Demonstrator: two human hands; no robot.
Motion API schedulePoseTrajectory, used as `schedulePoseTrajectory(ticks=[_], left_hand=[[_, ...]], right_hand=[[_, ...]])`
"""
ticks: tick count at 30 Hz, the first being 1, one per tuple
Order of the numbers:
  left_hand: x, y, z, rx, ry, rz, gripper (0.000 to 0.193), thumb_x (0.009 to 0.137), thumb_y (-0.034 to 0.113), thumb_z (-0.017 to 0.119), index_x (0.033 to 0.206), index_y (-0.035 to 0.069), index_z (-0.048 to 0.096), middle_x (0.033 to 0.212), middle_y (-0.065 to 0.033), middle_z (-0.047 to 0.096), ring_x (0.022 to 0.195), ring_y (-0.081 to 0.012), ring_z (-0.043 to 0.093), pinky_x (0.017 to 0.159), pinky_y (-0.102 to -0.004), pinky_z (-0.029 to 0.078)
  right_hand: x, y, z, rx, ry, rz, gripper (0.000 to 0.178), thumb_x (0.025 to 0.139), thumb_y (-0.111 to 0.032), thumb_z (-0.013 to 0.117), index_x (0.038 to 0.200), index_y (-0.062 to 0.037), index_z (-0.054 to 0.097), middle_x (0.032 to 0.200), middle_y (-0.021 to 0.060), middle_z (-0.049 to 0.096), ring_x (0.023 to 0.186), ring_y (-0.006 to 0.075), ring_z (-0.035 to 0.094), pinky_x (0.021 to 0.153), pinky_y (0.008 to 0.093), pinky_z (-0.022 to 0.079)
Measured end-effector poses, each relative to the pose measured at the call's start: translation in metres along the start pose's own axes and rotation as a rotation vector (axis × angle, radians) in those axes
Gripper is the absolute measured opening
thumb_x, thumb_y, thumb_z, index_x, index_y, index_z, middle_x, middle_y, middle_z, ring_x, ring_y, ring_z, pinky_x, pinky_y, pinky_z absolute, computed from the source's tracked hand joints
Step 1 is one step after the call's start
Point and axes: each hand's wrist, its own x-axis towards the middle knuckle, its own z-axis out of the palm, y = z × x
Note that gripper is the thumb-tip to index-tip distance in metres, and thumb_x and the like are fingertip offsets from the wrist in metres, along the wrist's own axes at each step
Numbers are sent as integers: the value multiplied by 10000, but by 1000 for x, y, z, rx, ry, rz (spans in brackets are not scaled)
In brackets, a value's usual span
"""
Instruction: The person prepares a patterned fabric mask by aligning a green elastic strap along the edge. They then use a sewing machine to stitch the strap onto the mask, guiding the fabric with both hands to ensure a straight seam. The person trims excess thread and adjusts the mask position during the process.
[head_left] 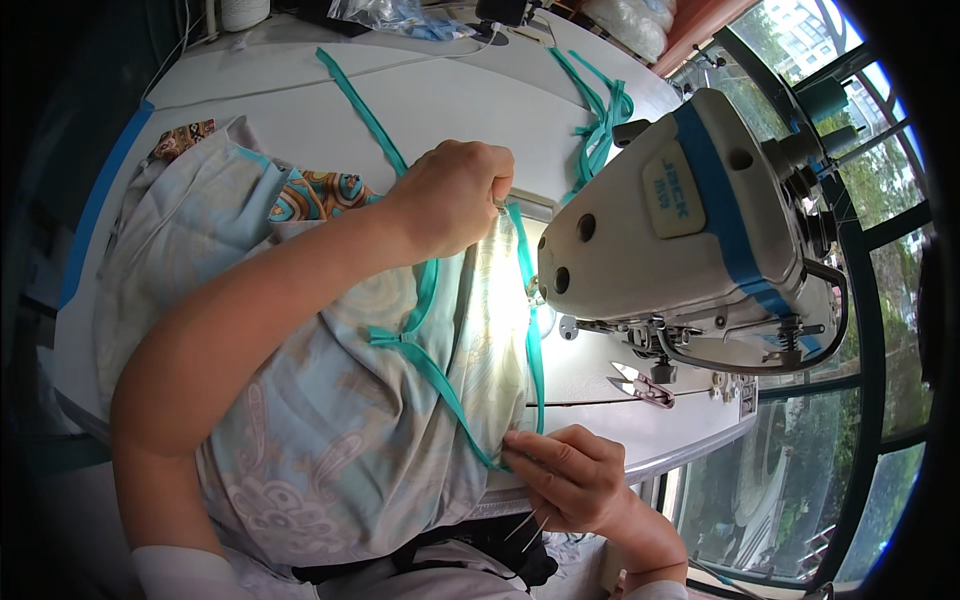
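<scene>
A pale patterned fabric [370, 440] with lighter and brown motifs drapes over the front left of the table, printed side partly folded under. My left hand [455, 195] is closed in a pinch on the fabric's edge, behind the sewing machine's needle area. Teal binding tape [535, 370] runs along that edge under the lit machine head [670, 220]. Close to the table's front edge, my right hand [575, 475] pinches the fabric and tape between thumb and fingers. Two thin metal prongs [530, 530], like tweezer tips, stick out below its curled fingers.
Thread snips [640, 385] lie on the table right of the needle area. A loose heap of teal tape [600, 120] rests behind the machine. A white cable [330, 80] crosses the back, near a clear plastic bag [400, 18]. Windows stand at the right.
</scene>
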Motion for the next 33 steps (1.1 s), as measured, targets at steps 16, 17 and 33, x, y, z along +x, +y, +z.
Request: schedulePoseTrajectory(ticks=[16,17,33], left_hand=[[-4,-7,-6,19,-30,119,147,880,-43,690,949,-1,813,887,-163,760,825,-264,729,769,-362,575],[-6,-4,-9,28,-17,115,143,884,-40,692,950,0,813,901,-162,762,841,-266,730,780,-365,576],[-161,76,-108,931,-167,165,172,786,-107,624,942,-54,673,976,-138,572,943,-304,624,887,-395,520]], right_hand=[[2,-3,0,-17,18,-13,431,630,-15,728,1054,-10,801,1165,105,782,749,202,695,594,291,570],[1,-3,1,-15,19,-23,458,619,-36,740,1072,-3,797,1185,104,775,766,200,694,590,294,567],[-1,-5,7,-25,125,-45,446,622,-41,746,1067,-10,745,1157,77,751,791,226,673,576,333,552]])
